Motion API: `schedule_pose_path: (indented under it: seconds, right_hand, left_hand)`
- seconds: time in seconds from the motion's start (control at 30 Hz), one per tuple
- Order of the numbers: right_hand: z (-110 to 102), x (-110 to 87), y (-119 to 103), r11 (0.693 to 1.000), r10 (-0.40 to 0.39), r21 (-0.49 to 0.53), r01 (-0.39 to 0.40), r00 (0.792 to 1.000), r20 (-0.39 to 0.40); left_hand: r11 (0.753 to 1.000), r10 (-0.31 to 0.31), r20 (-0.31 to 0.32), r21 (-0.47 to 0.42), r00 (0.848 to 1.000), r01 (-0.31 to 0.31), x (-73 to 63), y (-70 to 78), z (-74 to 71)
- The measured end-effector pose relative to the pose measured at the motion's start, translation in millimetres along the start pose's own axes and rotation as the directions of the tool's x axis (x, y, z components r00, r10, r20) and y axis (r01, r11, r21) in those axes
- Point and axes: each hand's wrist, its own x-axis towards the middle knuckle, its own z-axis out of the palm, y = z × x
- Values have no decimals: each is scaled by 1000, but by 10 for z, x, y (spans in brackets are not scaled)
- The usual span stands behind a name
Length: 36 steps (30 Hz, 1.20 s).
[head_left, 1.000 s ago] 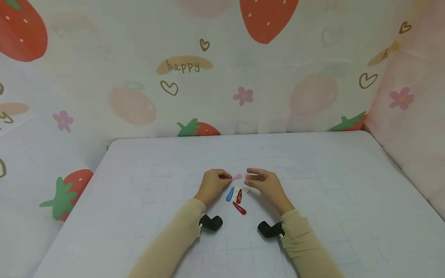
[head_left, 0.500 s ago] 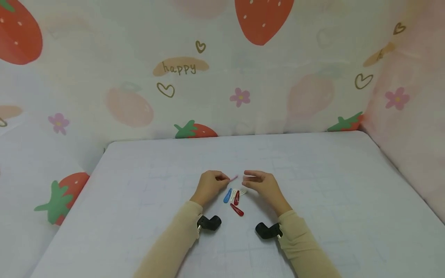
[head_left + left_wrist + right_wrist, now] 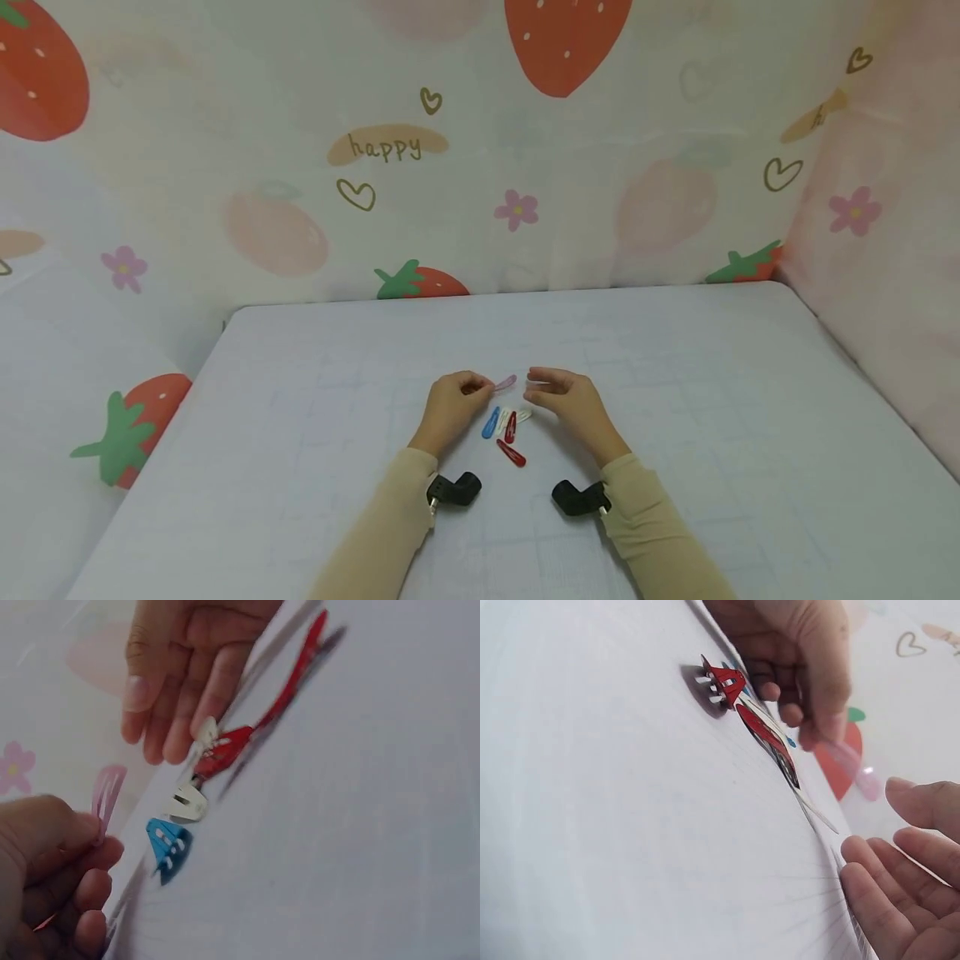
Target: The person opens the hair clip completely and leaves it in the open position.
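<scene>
The left hand is pinching a pink clip by one end between its thumb and finger. The pink clip is sticking up in the air, a little past the blue clip and to its right. The left hand is staying close on the left of the blue clip, and its other fingers are curling in.

The right hand is sitting to the right of the blue clip, well apart from it. Its fingers are reaching out loosely, with a gap between them and the thumb. They are pointing toward the pink clip.

More clips are lying on the white table. One white clip is lying just beside the blue clip, on its right. A red clip is lying farther right of the blue clip, and another white clip is lying past that red one. A second red clip is lying nearer the person than the blue clip. Behind the blue clip, beyond the table, a strawberry wall is standing.
</scene>
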Motion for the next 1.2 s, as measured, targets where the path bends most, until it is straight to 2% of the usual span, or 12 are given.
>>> schedule_pose_path:
  seconds: [0.23, 0.4, 0.6, 0.83, 0.93, 1.2]
  right_hand:
    - [-9, -8, -1, 1000, -10, -13, 10, 1000, 10]
    - [-9, -24, -14, 1000, -1, 9, 1, 999, 33]
    - [7, -28, -23, 999, -41, 31, 40, 998, 46]
    - [21, -47, -21, 979, -93, 185, 83, 995, 47]
    - [29, -53, -16, 973, -110, 210, 99, 993, 40]
    - [65, -48, -50, 985, -59, 167, 53, 998, 32]
  left_hand:
    - [996, 23, -16, -80, 1000, -24, -55, 34, -8]
    - [992, 80, 2, -96, 997, -79, -85, 66, 4]
    - [987, 135, 20, -94, 991, -133, -110, 94, 25]
    - [976, 191, -19, -104, 981, -192, -126, 96, 33]
    - [972, 210, -31, -103, 977, -213, -124, 90, 41]
    - [969, 213, -52, -120, 976, -218, -126, 74, 54]
